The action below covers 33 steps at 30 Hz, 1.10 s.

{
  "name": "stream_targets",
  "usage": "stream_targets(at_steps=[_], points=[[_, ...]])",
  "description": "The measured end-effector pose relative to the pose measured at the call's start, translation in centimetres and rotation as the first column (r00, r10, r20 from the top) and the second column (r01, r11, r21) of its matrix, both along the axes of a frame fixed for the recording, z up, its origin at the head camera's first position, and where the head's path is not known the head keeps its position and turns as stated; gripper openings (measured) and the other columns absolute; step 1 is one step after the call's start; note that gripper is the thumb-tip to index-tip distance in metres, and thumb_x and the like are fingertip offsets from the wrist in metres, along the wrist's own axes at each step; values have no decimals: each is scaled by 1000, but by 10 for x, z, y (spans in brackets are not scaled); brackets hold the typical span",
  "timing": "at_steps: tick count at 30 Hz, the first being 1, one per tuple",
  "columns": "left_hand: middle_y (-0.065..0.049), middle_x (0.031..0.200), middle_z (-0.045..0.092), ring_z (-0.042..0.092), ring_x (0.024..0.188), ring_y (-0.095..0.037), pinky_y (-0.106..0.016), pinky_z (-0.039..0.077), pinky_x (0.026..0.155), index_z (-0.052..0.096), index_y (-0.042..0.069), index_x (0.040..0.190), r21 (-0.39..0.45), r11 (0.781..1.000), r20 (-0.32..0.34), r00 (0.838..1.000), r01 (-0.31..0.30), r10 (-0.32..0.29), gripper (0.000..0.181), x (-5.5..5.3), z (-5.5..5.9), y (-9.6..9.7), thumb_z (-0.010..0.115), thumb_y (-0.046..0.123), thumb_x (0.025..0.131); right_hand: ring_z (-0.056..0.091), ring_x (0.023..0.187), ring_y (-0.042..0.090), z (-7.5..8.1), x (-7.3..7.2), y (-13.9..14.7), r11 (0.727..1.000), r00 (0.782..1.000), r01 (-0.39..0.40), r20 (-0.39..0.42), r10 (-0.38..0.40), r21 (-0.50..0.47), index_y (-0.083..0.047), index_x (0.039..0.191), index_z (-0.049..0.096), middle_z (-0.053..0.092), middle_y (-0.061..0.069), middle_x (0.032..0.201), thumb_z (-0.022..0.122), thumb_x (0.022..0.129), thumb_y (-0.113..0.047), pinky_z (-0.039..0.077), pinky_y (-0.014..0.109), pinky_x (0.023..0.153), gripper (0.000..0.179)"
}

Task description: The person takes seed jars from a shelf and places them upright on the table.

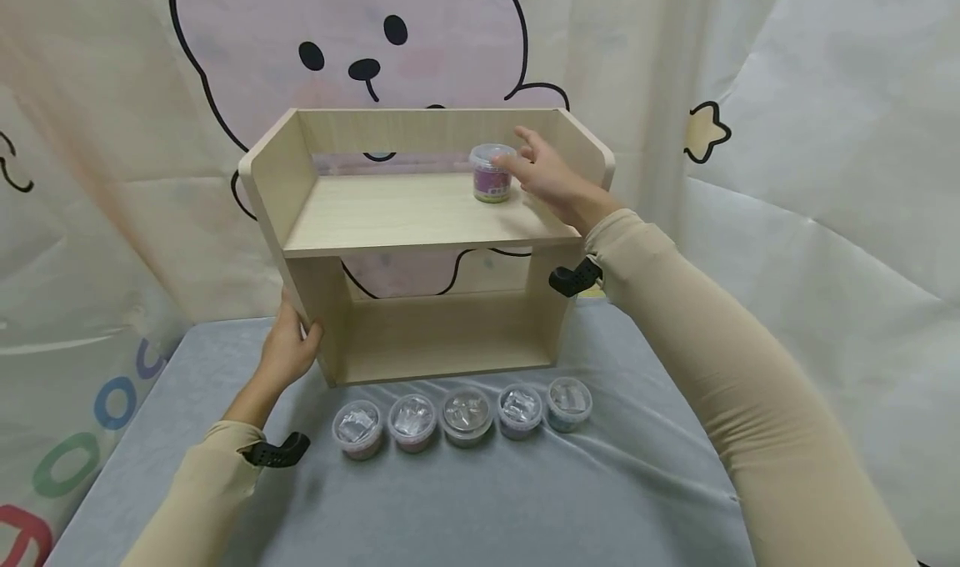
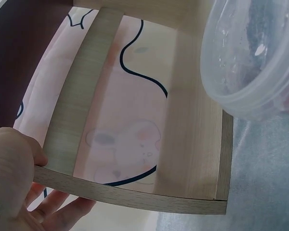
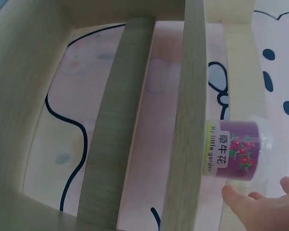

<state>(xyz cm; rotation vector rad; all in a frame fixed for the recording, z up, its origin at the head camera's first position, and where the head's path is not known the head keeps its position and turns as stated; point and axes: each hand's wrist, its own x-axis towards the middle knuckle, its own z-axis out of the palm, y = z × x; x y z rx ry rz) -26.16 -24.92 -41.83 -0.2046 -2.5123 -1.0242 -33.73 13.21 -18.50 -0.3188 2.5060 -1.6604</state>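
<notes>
A small light-wood shelf with two levels stands on the cloth-covered table. My left hand grips its left side panel low down; in the left wrist view the thumb lies inside the panel's edge and the fingers outside. On the upper level, towards the right, sits a purple-labelled plastic tub with a clear lid. Beside it is my right hand, its fingers loosely extended at the lid. In the right wrist view the thumb and fingers show next to the tub, not wrapped round it.
Several similar lidded tubs stand in a row on the grey-blue cloth before the shelf. One tub looms close in the left wrist view. A printed curtain hangs behind.
</notes>
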Motion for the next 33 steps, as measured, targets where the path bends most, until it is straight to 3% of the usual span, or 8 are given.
stream_targets(at_steps=[3, 9, 17, 23, 28, 33], points=[[-37, 147, 38, 44, 130, -59, -73, 35, 100, 10, 6, 158, -3, 1000, 1, 1000, 0, 0, 76, -1, -1, -1, 52, 5, 95, 12, 159, 24, -2, -7, -4, 1000, 1000, -8, 28, 8, 10, -29, 164, 0, 4, 12, 172, 58, 101, -37, 22, 42, 127, 86], [-36, 144, 40, 45, 129, -59, -73, 36, 101, 14, 3, 156, 0, 1000, -7, 1000, 6, -6, 72, -1, 0, -1, 52, 5, 94, 20, 157, 25, -5, -17, -7, 998, 997, 27, 79, -23, -58, -29, 163, 0, 15, 13, 169, 60, 101, -32, 21, 43, 127, 87], [-37, 147, 40, 46, 129, -59, -72, 37, 101, 11, 5, 158, 3, 1000, 32, 999, 9, -10, 74, -1, -1, 1, 52, 7, 96, 23, 156, 26, -7, -20, -6, 997, 993, 61, 108, -56, -45, -28, 163, 0, 14, 15, 169, 63, 100, -31, 25, 42, 126, 90], [-37, 149, 37, 45, 129, -59, -72, 36, 100, 8, 6, 159, 1, 1000, 5, 1000, 19, -19, 77, -1, -1, 1, 51, 5, 95, 24, 156, 27, -7, -20, -11, 997, 994, 73, 89, -70, -28, -24, 163, 1, 12, 14, 169, 62, 100, -31, 27, 42, 125, 89], [-36, 149, 38, 47, 127, -59, -72, 37, 99, 10, 6, 159, 2, 1000, 15, 1000, 20, -20, 75, 0, -1, 2, 51, 7, 96, 31, 153, 25, -7, -21, -12, 996, 993, 79, 82, -82, 38, -18, 164, 9, 21, 12, 167, 60, 101, -34, 32, 38, 122, 83], [-36, 150, 37, 47, 127, -59, -72, 37, 99, 8, 7, 160, 13, 1000, 12, 1000, 12, -13, 77, 2, -1, 1, 51, 6, 96, 37, 149, 24, -7, -23, -14, 998, 995, 61, 84, -62, 15, -14, 161, 20, 30, 12, 163, 61, 101, -32, 36, 37, 120, 75]])
